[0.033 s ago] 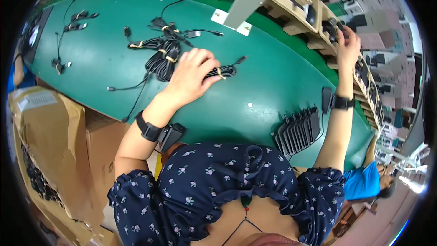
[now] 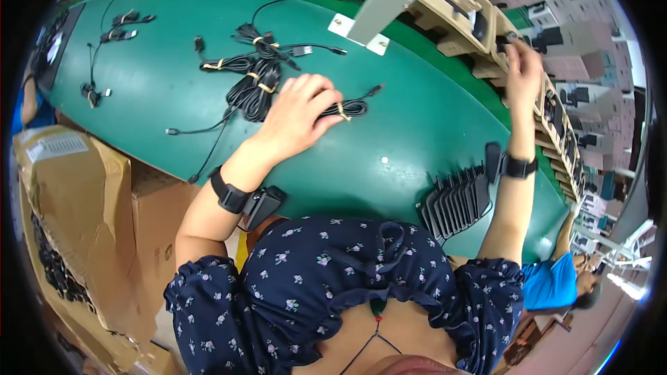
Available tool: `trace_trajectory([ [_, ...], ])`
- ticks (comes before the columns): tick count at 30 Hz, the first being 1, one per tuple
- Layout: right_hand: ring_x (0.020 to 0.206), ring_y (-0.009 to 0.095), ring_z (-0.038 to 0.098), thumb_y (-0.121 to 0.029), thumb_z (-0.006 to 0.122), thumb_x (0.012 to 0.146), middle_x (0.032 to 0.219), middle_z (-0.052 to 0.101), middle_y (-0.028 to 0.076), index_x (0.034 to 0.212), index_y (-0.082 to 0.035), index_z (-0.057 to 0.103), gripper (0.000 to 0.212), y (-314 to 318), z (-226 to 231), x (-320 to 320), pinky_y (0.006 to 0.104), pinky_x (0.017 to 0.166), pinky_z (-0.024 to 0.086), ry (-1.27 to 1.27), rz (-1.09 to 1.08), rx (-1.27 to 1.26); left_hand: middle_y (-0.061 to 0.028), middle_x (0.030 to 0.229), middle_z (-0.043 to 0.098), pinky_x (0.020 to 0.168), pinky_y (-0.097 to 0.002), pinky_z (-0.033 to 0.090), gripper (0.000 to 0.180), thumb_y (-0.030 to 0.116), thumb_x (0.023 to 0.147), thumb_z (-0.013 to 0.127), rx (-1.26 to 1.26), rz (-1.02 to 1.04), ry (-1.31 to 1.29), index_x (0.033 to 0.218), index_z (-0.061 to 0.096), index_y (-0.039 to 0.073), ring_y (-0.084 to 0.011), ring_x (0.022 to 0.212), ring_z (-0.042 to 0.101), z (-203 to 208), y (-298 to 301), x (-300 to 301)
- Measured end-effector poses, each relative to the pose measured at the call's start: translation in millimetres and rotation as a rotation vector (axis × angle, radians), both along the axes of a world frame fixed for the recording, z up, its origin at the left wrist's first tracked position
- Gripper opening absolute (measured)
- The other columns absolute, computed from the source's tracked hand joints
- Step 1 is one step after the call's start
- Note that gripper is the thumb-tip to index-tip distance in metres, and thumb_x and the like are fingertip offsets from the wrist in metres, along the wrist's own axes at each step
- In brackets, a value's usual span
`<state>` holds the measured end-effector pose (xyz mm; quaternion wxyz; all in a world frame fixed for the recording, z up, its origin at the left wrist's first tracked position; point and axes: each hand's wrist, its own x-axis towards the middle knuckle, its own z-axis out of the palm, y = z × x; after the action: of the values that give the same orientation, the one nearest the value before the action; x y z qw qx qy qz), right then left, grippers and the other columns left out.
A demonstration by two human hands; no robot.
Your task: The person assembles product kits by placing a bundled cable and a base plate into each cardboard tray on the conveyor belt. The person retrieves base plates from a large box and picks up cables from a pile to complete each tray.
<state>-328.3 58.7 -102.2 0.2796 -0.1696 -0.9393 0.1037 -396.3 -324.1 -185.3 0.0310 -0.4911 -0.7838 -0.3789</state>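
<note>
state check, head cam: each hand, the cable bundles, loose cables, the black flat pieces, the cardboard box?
left hand: palm down on a coiled cable, fingers spread
coiled cable: bundled, yellow tie, plug end trailing out
right hand: raised at the tan trays, grip unclear
tan trays: hold dark parts
cable bundles: tied, piled on the green table
loose cable: uncoiled
black flat pieces: stood on edge in a row
cardboard box: open
</note>
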Motion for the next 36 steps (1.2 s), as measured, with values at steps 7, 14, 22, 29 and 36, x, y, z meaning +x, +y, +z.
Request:
trace_trajectory([
  [7,0.083,0.025,0.054,-0.028,0.067,0.076,0.092,0.058,0.008,0.124,-0.007,0.05,0.054,-205,5,9,0.0344,0.073,0.042,-0.456,0.888,0.071,-0.0062,0.091,0.052,0.063,-0.0356,0.047,0.031,0.016,0.072,0.07,0.201,-0.041,-0.011,0.099,0.056,0.009,-0.0264,0.074,0.057,14,-3,5],
  [14,0.073,0.021,0.055,-0.007,0.062,0.081,0.08,0.058,0.007,0.108,-0.004,0.061,0.027,-188,30,-4,0.031,0.068,0.043,-0.271,0.747,-0.067,-0.0091,0.085,0.057,0.065,-0.0369,0.047,0.025,0.015,0.074,0.069,0.175,0.167,-0.069,0.093,0.055,0.005,-0.0291,0.076,0.058,12,-9,-9],
  [22,0.079,0.012,0.061,-0.007,0.057,0.091,0.086,0.063,0.007,0.096,-0.001,0.051,0.01,-210,25,13,0.0234,0.069,0.048,-0.146,0.54,-1.015,-0.0107,0.105,0.065,0.083,-0.0283,0.049,0.033,0.023,0.099,0.041,0.585,-0.155,-0.924,0.12,0.054,0.0,-0.0156,0.096,0.061,14,-1,3],
  [29,0.087,0.026,0.051,-0.017,0.081,0.063,0.092,0.053,0.009,0.094,-0.008,0.053,0.043,-223,-2,11,0.0362,0.072,0.043,0.089,0.573,0.127,-0.002,0.081,0.059,0.062,-0.0227,0.046,0.037,0.031,0.101,0.035,0.532,-0.27,-1.324,0.12,0.047,0.001,-0.0074,0.065,0.054,9,8,25],
  [36,0.084,0.023,0.056,-0.019,0.066,0.075,0.091,0.057,0.01,0.131,-0.006,0.046,0.061,-217,7,28,0.034,0.076,0.046,-0.422,0.883,0.272,-0.0032,0.071,0.056,0.052,-0.0232,0.043,0.023,0.023,0.097,0.044,0.196,-0.415,-1.274,0.102,0.051,0.002,-0.0092,0.055,0.05,17,6,25],
])
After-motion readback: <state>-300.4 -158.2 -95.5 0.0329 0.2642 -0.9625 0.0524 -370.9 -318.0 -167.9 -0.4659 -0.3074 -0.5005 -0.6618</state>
